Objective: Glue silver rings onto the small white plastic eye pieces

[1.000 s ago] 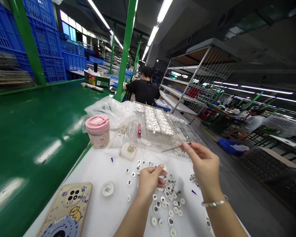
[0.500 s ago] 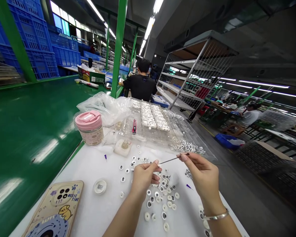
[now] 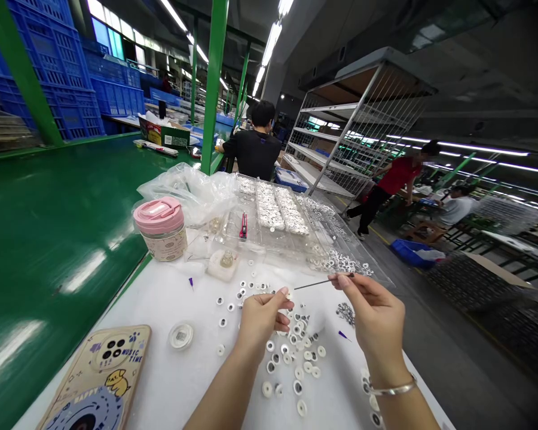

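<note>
My left hand (image 3: 266, 313) is closed in a pinch over the table; a small white round part (image 3: 289, 295) shows at its fingertips, mostly hidden by them. Between thumb and fingers, my right hand (image 3: 372, 310) grips a thin dark rod-like tool (image 3: 312, 285). The tool points left, its tip a little short of the left fingertips. Below both hands, many loose white ring-shaped parts (image 3: 301, 408), some with dark centres, are scattered over the white work surface (image 3: 206, 388). A pile of small metal parts (image 3: 345, 313) lies beside my right hand.
A clear tray (image 3: 251, 245) of white parts lies ahead, with a red utility knife (image 3: 243, 226) on it. A pink-lidded cup (image 3: 159, 230), a phone (image 3: 99, 376), a white round container (image 3: 180, 336) and purple dispensing needles (image 3: 190, 283) are around. Co-workers sit ahead and right; a person in red (image 3: 397, 176) stands beyond the rack.
My right hand has moved slightly right, drawing the tool's tip back from my left fingertips. My left hand has hardly moved. A person in red has come into view at the right.
</note>
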{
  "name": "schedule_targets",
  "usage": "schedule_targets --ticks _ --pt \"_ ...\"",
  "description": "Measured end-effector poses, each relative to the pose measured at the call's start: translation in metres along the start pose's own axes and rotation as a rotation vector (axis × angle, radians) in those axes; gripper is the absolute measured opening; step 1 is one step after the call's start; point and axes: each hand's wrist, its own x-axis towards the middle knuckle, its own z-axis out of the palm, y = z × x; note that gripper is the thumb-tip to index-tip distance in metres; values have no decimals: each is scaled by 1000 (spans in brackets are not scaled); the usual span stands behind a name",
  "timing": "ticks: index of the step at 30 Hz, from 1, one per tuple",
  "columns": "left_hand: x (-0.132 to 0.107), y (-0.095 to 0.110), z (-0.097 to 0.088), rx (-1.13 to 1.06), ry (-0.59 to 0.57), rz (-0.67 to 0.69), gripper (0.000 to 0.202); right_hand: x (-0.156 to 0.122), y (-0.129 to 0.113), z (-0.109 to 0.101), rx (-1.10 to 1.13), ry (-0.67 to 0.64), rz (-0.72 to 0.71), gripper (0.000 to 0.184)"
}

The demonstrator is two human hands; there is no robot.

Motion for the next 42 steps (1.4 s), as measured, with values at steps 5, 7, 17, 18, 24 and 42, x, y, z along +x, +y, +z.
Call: schedule_targets --ticks 5,7,17,18,24,42 --pt "-2 0 -1 12 -5 15 39 -1 -2 -4 -209 -125 -297 12" --pt "-2 1 0 45 -6 40 39 -1 -3 -6 -368 -283 -498 19" --pt "-9 5 5 136 -26 87 37 -4 4 0 -629 -753 -467 18" --pt "-9 5 5 140 -27 89 37 -4 5 0 -632 -756 -463 18" --pt "-7 2 3 169 -32 103 37 -5 3 4 -655 -766 -445 17" --pt "-12 6 7 22 -60 19 32 -11 10 6 -454 -584 -336 7"
